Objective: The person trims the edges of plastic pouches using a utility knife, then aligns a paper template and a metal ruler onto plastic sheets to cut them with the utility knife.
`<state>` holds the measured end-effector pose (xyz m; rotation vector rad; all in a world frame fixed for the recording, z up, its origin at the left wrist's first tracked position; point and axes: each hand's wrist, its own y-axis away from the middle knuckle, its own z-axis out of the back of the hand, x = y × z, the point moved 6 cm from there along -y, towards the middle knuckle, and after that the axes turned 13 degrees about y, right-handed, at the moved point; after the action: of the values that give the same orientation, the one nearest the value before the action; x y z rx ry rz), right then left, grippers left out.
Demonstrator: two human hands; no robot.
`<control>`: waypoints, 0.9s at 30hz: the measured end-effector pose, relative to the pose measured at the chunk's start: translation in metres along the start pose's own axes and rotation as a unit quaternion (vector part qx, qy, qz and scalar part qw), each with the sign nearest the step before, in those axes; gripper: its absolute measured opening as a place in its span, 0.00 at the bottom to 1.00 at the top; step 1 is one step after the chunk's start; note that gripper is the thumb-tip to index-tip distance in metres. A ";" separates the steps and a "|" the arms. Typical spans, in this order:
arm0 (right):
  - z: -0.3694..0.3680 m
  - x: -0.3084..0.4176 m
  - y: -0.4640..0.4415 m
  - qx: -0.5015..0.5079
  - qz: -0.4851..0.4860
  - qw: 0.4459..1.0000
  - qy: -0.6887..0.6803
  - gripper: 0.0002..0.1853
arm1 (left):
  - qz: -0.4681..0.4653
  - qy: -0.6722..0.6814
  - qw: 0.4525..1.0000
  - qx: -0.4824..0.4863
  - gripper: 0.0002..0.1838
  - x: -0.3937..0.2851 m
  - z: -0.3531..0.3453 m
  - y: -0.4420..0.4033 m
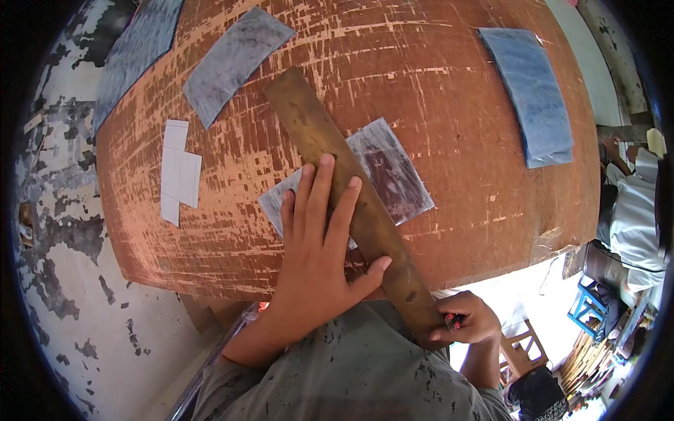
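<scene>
My left hand (312,228) lies with fingers spread, pressing on a long brown metal straightedge (390,245) and the sheet beside it. The straightedge runs diagonally over a translucent, whitish-grey plastic piece (394,172), whose corners show on both sides. Its near end juts past the table edge towards my body. There my right hand (477,319) is closed around a small cutter knife (454,322) with red and black parts, most of it hidden by the fingers. The fingertips of that hand are at the straightedge's end.
The scratched brown table (449,91) holds a grey plastic piece (237,63), a bluish sheet (137,63) at far left, a blue plastic stack (533,98) at right and white paper templates (180,172). Below right stand a wooden stool (523,351) and a blue stool (586,309).
</scene>
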<state>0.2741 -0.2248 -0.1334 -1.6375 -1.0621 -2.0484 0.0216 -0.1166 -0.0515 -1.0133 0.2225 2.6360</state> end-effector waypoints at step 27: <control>0.003 -0.009 0.004 0.009 0.006 1.000 0.013 0.21 | -0.004 -0.018 1.000 0.010 0.54 0.000 -0.002 0.000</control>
<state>0.2816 -0.2273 -0.1399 -1.5999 -1.0552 -2.0416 0.0229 -0.1171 -0.0528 -0.9581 0.2375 2.6371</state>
